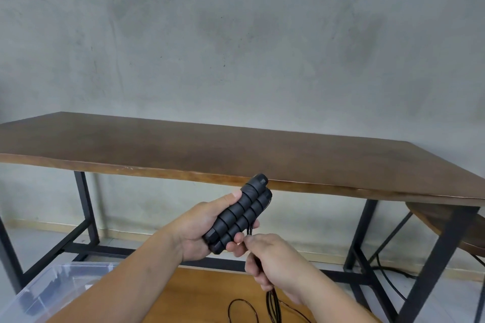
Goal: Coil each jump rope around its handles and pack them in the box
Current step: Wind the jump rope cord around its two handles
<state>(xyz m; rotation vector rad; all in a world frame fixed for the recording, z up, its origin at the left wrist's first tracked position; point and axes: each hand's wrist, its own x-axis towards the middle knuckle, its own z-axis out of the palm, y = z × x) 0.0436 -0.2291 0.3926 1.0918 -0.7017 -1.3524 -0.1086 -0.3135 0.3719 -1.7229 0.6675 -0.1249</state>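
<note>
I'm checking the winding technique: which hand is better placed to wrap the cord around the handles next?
The right hand. It already pinches the black cord just below the handles, with the slack hanging beneath it. The left hand is fully occupied gripping both handles together.

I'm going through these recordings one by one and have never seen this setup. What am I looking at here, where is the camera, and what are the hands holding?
There is no machine here: a person works bare-handed, and the single picture comes from a camera worn on the head, looking forward and down. The left hand grips two black jump rope handles side by side, already partly wrapped. The right hand pinches the thin black cord, whose loose loops lie on the light wooden surface below. A clear plastic box sits at lower left. Behind stands a dark brown table.
</note>
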